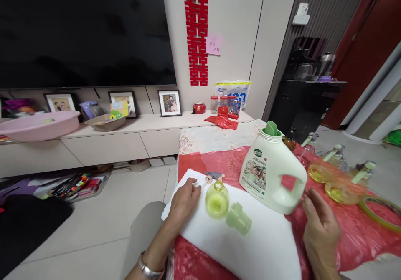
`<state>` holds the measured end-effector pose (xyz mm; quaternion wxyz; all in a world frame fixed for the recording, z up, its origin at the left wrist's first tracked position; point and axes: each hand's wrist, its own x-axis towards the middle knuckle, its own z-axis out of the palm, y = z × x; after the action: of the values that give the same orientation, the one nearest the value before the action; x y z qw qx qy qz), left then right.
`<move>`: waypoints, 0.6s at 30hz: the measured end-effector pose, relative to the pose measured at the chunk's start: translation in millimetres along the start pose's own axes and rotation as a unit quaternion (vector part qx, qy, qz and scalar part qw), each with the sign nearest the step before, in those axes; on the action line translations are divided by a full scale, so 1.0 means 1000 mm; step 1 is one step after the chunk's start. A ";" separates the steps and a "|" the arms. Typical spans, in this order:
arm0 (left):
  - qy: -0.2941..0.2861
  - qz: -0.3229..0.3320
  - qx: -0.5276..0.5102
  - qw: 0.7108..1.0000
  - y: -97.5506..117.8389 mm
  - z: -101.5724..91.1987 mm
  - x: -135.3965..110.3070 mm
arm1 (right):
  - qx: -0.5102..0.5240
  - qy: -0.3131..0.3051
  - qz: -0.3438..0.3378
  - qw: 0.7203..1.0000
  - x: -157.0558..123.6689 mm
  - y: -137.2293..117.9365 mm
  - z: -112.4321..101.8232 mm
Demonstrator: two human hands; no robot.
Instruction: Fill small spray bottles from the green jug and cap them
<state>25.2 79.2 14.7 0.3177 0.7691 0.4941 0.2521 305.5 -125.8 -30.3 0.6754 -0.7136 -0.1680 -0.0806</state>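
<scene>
We see a black television [84, 29] filling the wall at the upper left, with a long low cabinet [103, 142] beneath it. A pink basin [37, 125] sits on the cabinet's left end.

Nearer to us stands the worktop [216, 140], pale and flowered at its far end. A red cloth [206, 163] covers the rest of it. A white towel [260, 246] lies on the cloth at the near edge.

A large white jug [266, 175] stands half on the towel's far right corner, its green spout open and its handle turned toward the right hand [321, 228]. That hand hovers just beside the base of the jug. Its fingers are loosely spread and hold nothing, though it is blurred.

The left hand [184, 198] rests knuckles up on the towel's far left corner, fingers bent. We cannot tell whether they pinch anything.

To the right of the jug, glass bottles [319, 169] with yellow liquid and pump tops stand on the red cloth.

A small round yellow-green bottle [216, 200] stands uncapped on the towel, just beside the left hand and between the two hands. A pale green cap [238, 218] lies on its side against the bottle's right.

A tiny pale piece [207, 180] lies at the left fingertips, too small for us to name.
</scene>
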 end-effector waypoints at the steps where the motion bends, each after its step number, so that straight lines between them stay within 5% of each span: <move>1: -0.018 -0.013 -0.005 1.000 -0.002 0.001 0.004 | 0.003 0.002 0.001 1.000 0.000 0.001 -0.001; 8: -0.121 -0.086 -0.094 0.984 -0.008 0.014 0.016 | 0.009 0.014 -0.001 1.000 0.000 0.002 -0.006; 18: -0.045 -0.113 -0.225 0.967 -0.013 0.014 0.012 | 0.018 0.024 -0.004 1.000 0.002 0.007 -0.007</move>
<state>31.8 90.8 -3.1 0.5308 0.6274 0.4937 0.2842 310.8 -133.0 -35.1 0.6917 -0.6984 -0.1557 -0.0976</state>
